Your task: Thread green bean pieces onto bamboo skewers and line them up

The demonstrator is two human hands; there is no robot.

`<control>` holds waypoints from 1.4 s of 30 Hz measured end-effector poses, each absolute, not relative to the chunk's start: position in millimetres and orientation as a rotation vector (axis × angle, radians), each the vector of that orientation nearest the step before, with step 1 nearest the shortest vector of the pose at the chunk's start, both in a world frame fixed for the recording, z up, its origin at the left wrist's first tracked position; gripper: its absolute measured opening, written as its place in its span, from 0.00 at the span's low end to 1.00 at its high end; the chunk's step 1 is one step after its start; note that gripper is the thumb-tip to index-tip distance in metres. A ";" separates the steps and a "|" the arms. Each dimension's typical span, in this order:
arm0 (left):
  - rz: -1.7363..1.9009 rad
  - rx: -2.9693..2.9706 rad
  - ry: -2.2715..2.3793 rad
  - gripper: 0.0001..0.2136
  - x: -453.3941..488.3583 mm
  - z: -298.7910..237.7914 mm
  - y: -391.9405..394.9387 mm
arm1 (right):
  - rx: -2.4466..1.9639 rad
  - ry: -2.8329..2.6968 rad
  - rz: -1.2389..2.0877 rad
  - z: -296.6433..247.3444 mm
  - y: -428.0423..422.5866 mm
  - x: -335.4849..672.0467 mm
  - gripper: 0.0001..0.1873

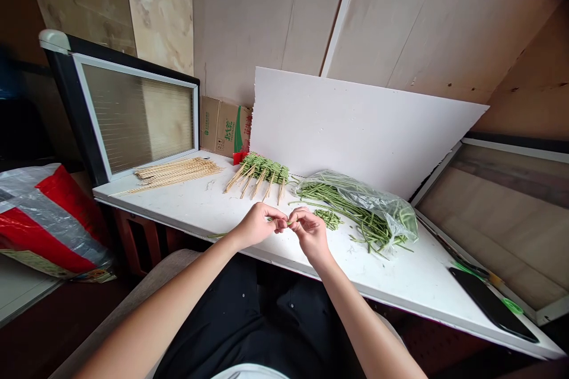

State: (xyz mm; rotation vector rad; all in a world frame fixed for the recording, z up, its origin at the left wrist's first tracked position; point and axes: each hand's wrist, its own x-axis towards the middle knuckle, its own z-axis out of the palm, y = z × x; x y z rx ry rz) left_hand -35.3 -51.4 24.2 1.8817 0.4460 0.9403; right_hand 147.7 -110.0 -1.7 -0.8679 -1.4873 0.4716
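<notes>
My left hand [260, 226] and my right hand [310, 233] meet above the front part of the white table [249, 213]. Both are closed in a pinch on a green bean [289, 223], of which only a small bit shows between the fingertips. A thin green length pokes out left of my left wrist, perhaps part of the same bean. Just behind my right hand lies a small heap of short bean pieces [328, 219]. Farther back, skewered bean bundles [265, 167] are piled with their bare stick ends toward me.
Loose bamboo skewers [178, 172] lie at the left. On the right, a clear plastic bag [377, 201] spills long green beans [326, 191]. A black phone [491, 303] and scissors [462, 260] rest near the right end. A cardboard box [226, 125] and white board [355, 124] stand behind.
</notes>
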 end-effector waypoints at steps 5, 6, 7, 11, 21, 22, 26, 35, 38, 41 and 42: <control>0.926 1.919 0.432 0.09 -33.5 19.4 -46.1 | -0.844 -1.462 0.493 -5.8 -108.3 146.0 0.13; 0.920 1.913 0.432 0.09 -33.0 19.0 -45.5 | -0.851 -1.472 0.454 -5.8 -108.6 145.7 0.13; 0.909 1.903 0.432 0.09 -32.5 18.8 -45.3 | -0.865 -1.485 0.400 -5.5 -109.1 145.3 0.13; 0.853 1.848 0.419 0.11 -30.2 18.8 -46.5 | -0.957 -1.497 0.126 -1.0 -115.1 141.2 0.13; 0.684 1.672 0.248 0.17 -29.4 17.9 -49.3 | -0.966 -1.563 -0.259 12.3 -128.8 133.9 0.13; 0.679 1.671 0.249 0.17 -29.1 18.0 -50.3 | -0.960 -1.569 -0.261 11.8 -128.0 134.6 0.13; 0.675 1.634 0.299 0.19 -28.2 17.0 -48.9 | -0.939 -1.546 -0.204 12.2 -121.8 145.3 0.10; 0.935 1.709 0.538 0.25 -54.0 14.3 -5.7 | -1.113 -1.182 0.145 17.9 -99.8 237.0 0.19; 1.004 1.797 0.605 0.23 -59.0 17.9 -5.2 | -1.340 -1.341 0.162 -3.6 -86.2 251.4 0.22; 1.018 1.903 0.655 0.21 -60.0 23.0 -11.0 | -1.550 -1.484 0.141 -30.2 -74.1 256.7 0.19; 1.015 1.936 0.667 0.21 -59.9 24.4 -12.9 | -1.601 -1.515 0.117 -38.3 -71.3 258.0 0.17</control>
